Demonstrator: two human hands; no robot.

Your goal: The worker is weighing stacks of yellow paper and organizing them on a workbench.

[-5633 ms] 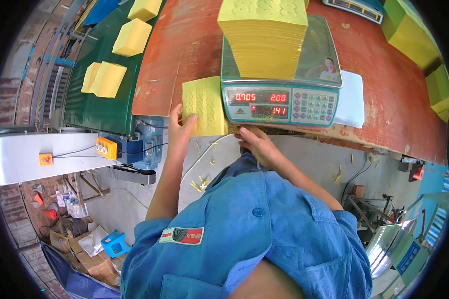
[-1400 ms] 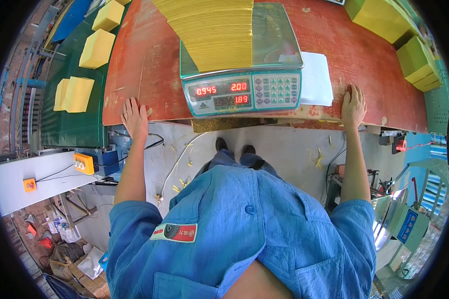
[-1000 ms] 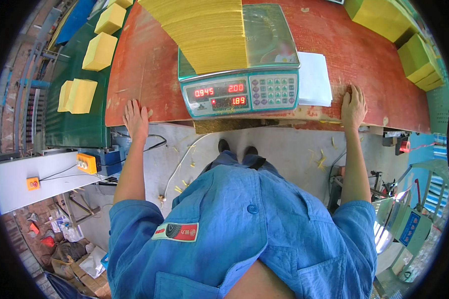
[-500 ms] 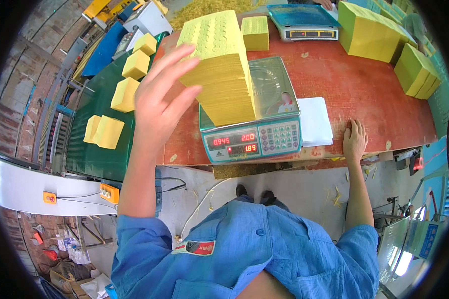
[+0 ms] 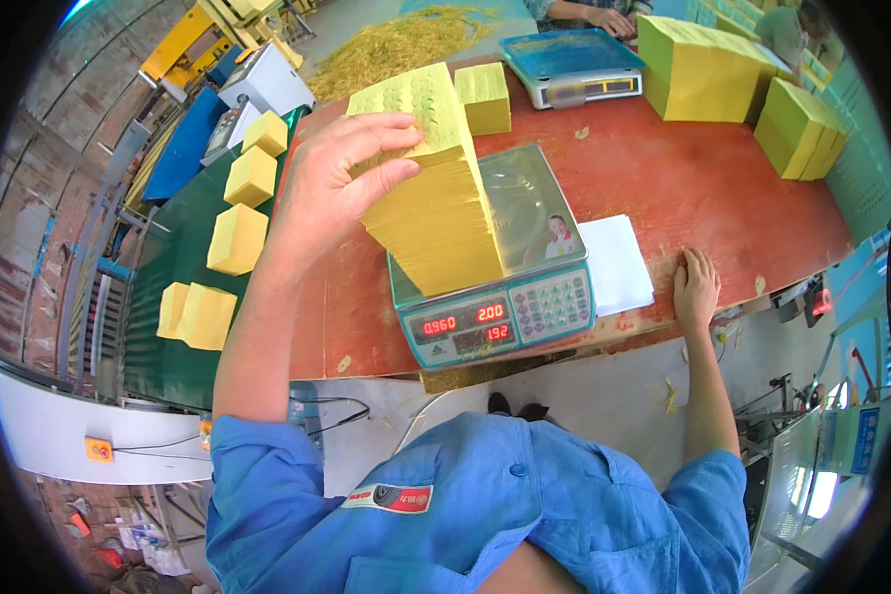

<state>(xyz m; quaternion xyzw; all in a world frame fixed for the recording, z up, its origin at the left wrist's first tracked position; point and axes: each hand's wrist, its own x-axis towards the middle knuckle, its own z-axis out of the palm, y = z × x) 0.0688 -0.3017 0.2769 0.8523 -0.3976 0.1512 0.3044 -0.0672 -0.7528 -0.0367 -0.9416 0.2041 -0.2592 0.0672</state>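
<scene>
A tall stack of yellow paper sheets (image 5: 438,220) with scalloped marks on its top stands on a teal digital scale (image 5: 552,305) with lit red digits. My left hand (image 5: 339,170) is at the stack's upper left corner. Its fingers lie across the top edge and the thumb points along the front face, apart from the fingers. Whether the fingertips press on the paper cannot be made out exactly. My right hand (image 5: 697,287) rests flat near the front edge of the red table (image 5: 624,158), fingers stretched, holding nothing. White paper sheets (image 5: 616,265) lie between the scale and this hand.
On the left, several yellow paper blocks (image 5: 238,239) sit on a green belt (image 5: 173,267). A smaller yellow stack (image 5: 483,98) and a blue-topped scale (image 5: 576,57) stand behind. Large yellow stacks (image 5: 708,71) fill the far right, where another person's hands (image 5: 612,20) show.
My left hand has moved from open air beside the stack onto its upper corner. The red digits on the scale have changed. The view has shifted slightly; my right hand stays on the table.
</scene>
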